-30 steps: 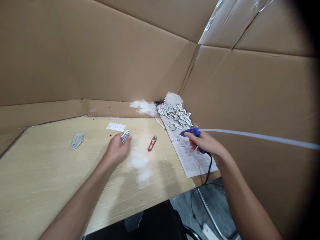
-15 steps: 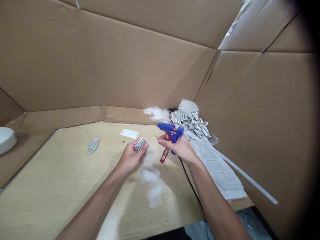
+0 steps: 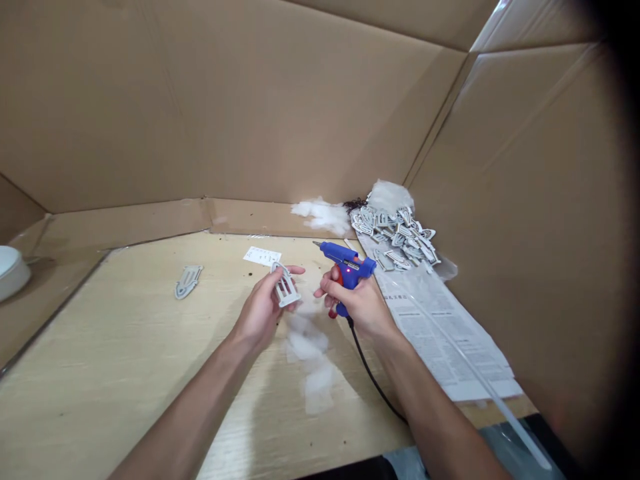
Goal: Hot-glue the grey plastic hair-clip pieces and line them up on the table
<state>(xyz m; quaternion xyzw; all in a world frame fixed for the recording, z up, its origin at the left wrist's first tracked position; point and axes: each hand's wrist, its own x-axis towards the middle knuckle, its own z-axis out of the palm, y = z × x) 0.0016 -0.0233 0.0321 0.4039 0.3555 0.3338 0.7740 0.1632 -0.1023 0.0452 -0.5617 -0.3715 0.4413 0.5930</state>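
Observation:
Between the thumb and fingers of my left hand [image 3: 260,303] is a small pale-grey slatted piece with a rounded, arch-like end [image 3: 287,288], tilted with its straight end towards the lower right. My right hand [image 3: 363,300] wraps round the handle of a blue glue gun [image 3: 347,260], whose nozzle points to the upper left and whose red light is lit. The two hands are apart, and the nozzle does not touch the piece. A similar grey slatted piece [image 3: 189,282] lies on the table to the left. White fluffy wadding [image 3: 310,347] lies below the hands.
A heap of similar grey pieces [image 3: 395,233] sits on printed paper [image 3: 450,347] at the right. White wadding [image 3: 323,215] and a white label [image 3: 263,255] lie at the back. A glue stick [image 3: 480,377] crosses the paper. Cardboard walls [image 3: 280,120] surround the table; a black cord [image 3: 370,367] trails down.
My left hand has turned the slatted piece so its straight end now points down and right, and its fingers have spread. The glue gun stays in my right hand. The view has shifted slightly.

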